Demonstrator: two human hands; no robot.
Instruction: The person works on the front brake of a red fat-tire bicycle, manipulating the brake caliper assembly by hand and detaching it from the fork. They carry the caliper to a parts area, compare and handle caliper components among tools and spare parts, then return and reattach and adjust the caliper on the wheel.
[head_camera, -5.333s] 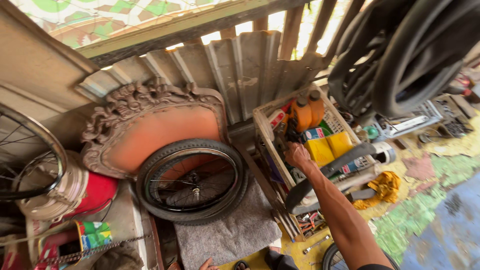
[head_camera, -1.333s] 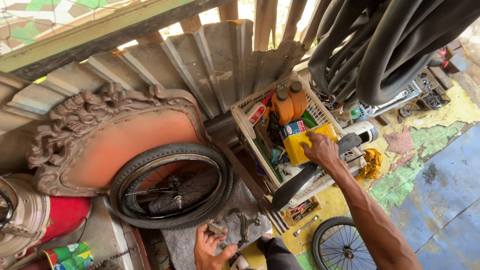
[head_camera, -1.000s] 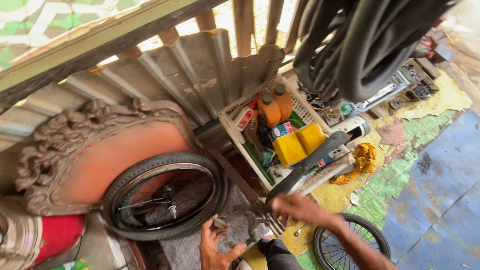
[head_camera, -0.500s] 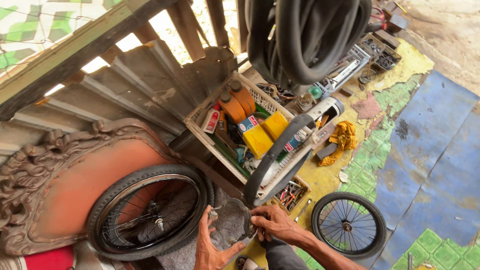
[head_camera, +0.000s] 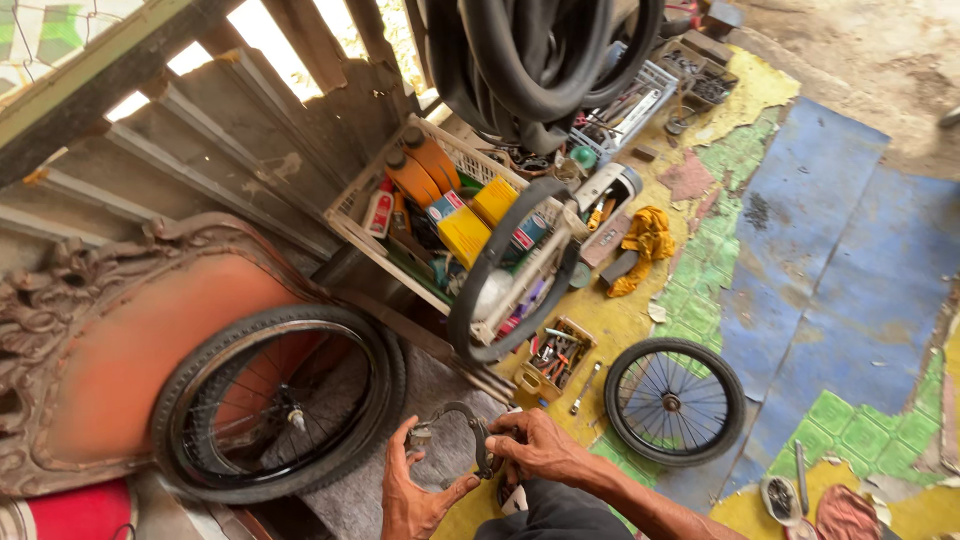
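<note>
1. Left hand (head_camera: 415, 490) and right hand (head_camera: 535, 450) both grip a curved metal brake caliper (head_camera: 462, 432), held low by the wheel (head_camera: 285, 400).
2. Risk: the caliper could slip, since fingertips alone hold it.

A: The left hand (head_camera: 418, 492) is cut at the wrist by the bottom edge, at six o'clock. The right hand (head_camera: 540, 452) covers one end of the curved metal part (head_camera: 462, 425) held between them, so its full shape cannot be told.

B: At twelve o'clock, the hanging tyres (head_camera: 530, 60) run off the top edge. The red container (head_camera: 75, 512) at eight o'clock is cropped by the bottom edge.

A: The small tool tray (head_camera: 556, 357) holds bits too small to tell apart. A loose tyre (head_camera: 505, 270) hides part of the white crate (head_camera: 440, 215).
</note>
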